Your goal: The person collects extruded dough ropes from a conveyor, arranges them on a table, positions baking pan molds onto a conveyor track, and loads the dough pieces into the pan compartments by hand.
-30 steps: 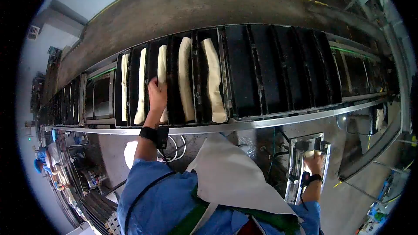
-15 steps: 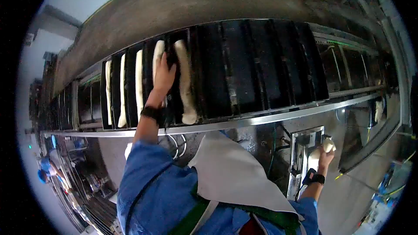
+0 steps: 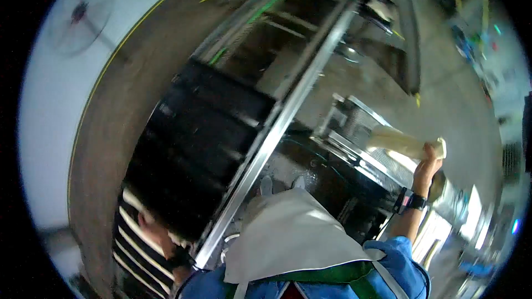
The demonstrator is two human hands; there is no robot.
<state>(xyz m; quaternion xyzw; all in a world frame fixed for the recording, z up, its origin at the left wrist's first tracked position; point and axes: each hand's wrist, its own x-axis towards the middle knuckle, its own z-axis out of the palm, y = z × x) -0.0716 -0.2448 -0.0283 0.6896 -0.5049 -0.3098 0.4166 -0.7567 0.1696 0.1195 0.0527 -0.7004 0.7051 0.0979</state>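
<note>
My right hand (image 3: 429, 165) is closed around one end of a long, pale dough strip (image 3: 400, 143), whose other end lies over a metal mesh belt (image 3: 359, 125). Down at the lower left, my left hand (image 3: 155, 232) is over the black grooved tray (image 3: 191, 138), close to the upper dough strips. Motion blur hides how its fingers are set and whether they touch the dough. Several pale dough strips (image 3: 145, 250) lie side by side in the grooves at that end of the tray.
A shiny metal rail (image 3: 266, 152) runs along the tray's near side, between it and my apron (image 3: 293, 238). Beyond the tray the dark conveyor frame (image 3: 288, 27) continues. A large fan (image 3: 80, 12) stands by the wall; white papers (image 3: 474, 216) are at the right.
My view has swung to the right. My right hand now holds the dough strip stretched out over the mesh belt. My left hand stays at the tray, now blurred.
</note>
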